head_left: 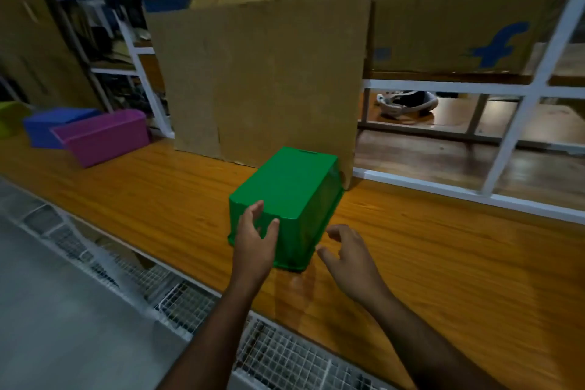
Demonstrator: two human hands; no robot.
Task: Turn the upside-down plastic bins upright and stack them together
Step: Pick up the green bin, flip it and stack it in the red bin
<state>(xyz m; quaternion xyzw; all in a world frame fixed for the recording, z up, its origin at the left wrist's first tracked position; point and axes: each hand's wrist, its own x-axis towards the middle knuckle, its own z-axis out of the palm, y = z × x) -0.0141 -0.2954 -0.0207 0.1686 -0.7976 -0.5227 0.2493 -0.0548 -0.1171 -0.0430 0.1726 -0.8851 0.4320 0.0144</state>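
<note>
A green plastic bin (291,187) lies upside down on the wooden shelf (158,199), its flat bottom facing up. My left hand (254,237) is spread open at the bin's near left corner, fingers touching or just over the top edge. Just right of the bin's near end, my right hand (346,256) hovers open with fingers curled, holding nothing. Far to the left stands a purple bin (104,136) with its open side up, set against a blue bin (47,125) behind it. A yellow-green bin (8,117) shows at the left edge.
A large cardboard sheet (259,79) leans upright right behind the green bin. White metal rack bars (512,123) and a cardboard box (459,32) with a blue logo stand at the right. A wire mesh ledge (190,301) runs below the shelf's front edge.
</note>
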